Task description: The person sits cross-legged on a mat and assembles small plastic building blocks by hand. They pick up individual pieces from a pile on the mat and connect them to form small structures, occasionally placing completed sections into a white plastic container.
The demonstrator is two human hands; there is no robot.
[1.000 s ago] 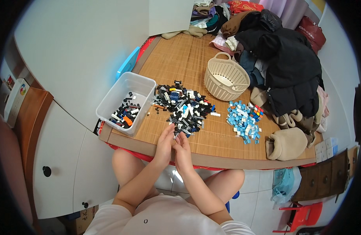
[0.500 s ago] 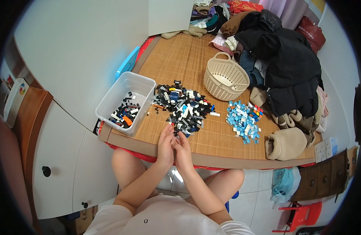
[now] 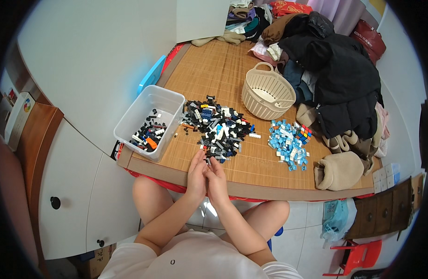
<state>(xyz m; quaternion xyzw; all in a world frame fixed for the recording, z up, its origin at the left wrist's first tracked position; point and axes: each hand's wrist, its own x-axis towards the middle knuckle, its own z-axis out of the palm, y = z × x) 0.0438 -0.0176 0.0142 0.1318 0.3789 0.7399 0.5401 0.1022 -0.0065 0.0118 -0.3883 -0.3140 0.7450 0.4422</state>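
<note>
Toy bricks (image 3: 218, 128) in black, grey, white and dark blue, with small bits of yellow, orange and red among them, lie in a loose heap on the woven mat (image 3: 209, 65) straight ahead of me. My left hand (image 3: 196, 176) and my right hand (image 3: 216, 180) are side by side at the near edge of that heap, palms turned toward each other with only a narrow gap between them and the fingers pointing away from me. I can't tell whether they have something small between them, because the fingers hide it. To the left of the heap is a clear plastic bin (image 3: 169, 139) with more small pieces in it, mostly black and white, and a larger orange piece (image 3: 151, 143) among them. Just past the bin, a bright blue lid (image 3: 152, 74) stands tilted beside the white cabinet (image 3: 97, 69). Over to the right, well apart from my hands, light blue and white pieces (image 3: 288, 144) make a smaller heap, with a colourful puzzle cube (image 3: 304, 134) at its right side. Behind that heap, farther from me, I see a beige basket (image 3: 258, 104) with looped handles, and next to it clothes (image 3: 344, 69) are piled up, a black padded jacket among them. A folded beige fleecy thing (image 3: 341, 170) lies near the mat's front edge at the right.
</note>
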